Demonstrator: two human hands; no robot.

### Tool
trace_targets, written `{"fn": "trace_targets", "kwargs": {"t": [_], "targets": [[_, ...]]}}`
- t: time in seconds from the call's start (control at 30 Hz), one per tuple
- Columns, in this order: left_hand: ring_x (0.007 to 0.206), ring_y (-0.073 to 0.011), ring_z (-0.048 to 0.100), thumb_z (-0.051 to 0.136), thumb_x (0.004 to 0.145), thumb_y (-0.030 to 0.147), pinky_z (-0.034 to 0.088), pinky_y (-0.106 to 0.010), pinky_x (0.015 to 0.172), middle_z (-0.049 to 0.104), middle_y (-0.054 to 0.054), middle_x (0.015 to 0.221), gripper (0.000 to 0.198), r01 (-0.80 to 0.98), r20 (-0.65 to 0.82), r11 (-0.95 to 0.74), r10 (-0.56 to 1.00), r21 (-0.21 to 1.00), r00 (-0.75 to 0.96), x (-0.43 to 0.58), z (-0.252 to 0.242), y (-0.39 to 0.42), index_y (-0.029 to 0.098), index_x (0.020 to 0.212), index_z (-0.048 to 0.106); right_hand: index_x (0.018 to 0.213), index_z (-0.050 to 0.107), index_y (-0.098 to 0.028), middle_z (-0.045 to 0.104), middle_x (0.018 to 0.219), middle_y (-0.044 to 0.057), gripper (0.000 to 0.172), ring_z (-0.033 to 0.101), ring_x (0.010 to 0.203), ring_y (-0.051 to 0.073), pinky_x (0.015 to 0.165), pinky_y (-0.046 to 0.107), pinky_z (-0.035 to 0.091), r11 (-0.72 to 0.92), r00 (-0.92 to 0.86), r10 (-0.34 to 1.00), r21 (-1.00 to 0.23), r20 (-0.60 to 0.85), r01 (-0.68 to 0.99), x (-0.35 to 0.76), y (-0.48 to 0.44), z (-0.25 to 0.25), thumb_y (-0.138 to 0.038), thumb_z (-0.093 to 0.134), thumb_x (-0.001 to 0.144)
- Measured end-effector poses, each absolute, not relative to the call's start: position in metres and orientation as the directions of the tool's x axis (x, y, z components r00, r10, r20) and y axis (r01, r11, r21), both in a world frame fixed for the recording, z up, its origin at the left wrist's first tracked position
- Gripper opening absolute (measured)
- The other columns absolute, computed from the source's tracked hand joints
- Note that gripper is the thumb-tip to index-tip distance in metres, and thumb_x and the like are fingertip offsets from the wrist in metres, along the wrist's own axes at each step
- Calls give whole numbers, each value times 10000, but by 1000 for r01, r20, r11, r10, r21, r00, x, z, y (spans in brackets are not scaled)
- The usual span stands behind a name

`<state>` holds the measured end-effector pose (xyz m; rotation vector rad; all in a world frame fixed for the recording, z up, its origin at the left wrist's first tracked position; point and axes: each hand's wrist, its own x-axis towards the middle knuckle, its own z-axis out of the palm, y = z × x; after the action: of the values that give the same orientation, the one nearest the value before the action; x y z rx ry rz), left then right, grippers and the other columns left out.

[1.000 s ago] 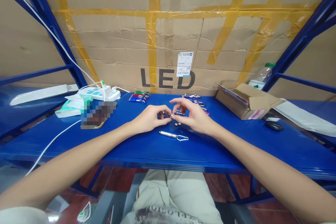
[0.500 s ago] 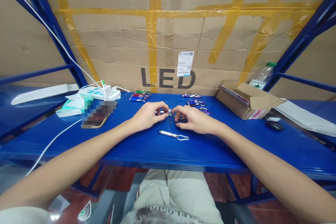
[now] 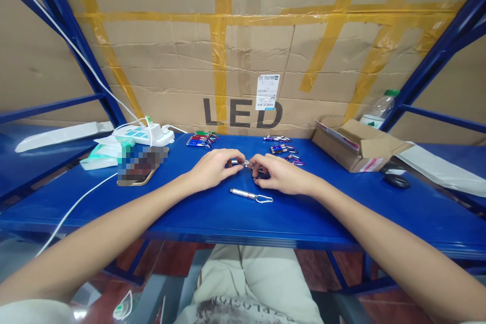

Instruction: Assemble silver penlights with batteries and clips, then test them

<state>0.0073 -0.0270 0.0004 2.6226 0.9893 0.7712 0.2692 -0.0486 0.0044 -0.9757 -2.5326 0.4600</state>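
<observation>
In the middle of the blue table (image 3: 197,217), my left hand (image 3: 216,168) pinches a silver tube (image 3: 234,162), partly hidden by the fingers. A small round shiny metal piece (image 3: 246,163) shows at its fingertips. My right hand (image 3: 279,173) is close by on the right, fingers curled in beside that piece; what they hold, if anything, is hidden. Nearer the front edge lies a silver keychain penlight (image 3: 245,194) with a carabiner clip. Blue, red and green penlights (image 3: 201,138) lie in a group behind my left hand. More dark blue and purple penlights (image 3: 283,149) lie behind my right.
At the left are a phone (image 3: 144,166), a packet of tissues (image 3: 108,153) and a white power strip (image 3: 138,133) with cables. An opened cardboard box (image 3: 353,147), a black mouse (image 3: 397,181) and a plastic bottle (image 3: 381,109) stand right. A large taped carton (image 3: 170,71) forms the back.
My right hand's fingers have curled in slightly closer to the shiny piece. My left hand has barely shifted and keeps its pinch. The penlights on the table have stayed put.
</observation>
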Motion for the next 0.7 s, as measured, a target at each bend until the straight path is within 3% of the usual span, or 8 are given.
{"fn": "trace_targets", "kwargs": {"t": [0.3, 0.53, 0.7], "targets": [[885, -200, 706, 651, 1017, 366, 491, -297, 786, 803, -20, 1104, 202, 560, 359, -712, 699, 423, 618, 8, -1, -26, 253, 1149, 753, 1145, 625, -251, 776, 1009, 17, 288, 663, 965, 241, 866, 367, 501, 701, -678, 693, -447, 244, 555, 268, -47, 2, -113, 683, 899], [806, -178, 679, 675, 1003, 360, 482, -289, 756, 801, -14, 1044, 185, 501, 342, -711, 689, 494, 639, 11, 1, -32, 234, 1113, 754, 1236, 598, -246, 771, 1047, 40, 296, 632, 915, 230, 847, 376, 492, 713, -521, 701, -501, 487, 490, 267, -48, 7, -213, 668, 950], [790, -169, 675, 677, 1006, 364, 494, -287, 756, 795, -18, 1018, 181, 445, 366, -735, 655, 512, 661, 12, 1, -35, 227, 1095, 757, 1294, 604, -253, 771, 1089, 50, 310, 632, 937, 232, 861, 382, 494, 736, -517, 676, -509, 525, 446, 264, -52, 9, -255, 671, 991]]}}
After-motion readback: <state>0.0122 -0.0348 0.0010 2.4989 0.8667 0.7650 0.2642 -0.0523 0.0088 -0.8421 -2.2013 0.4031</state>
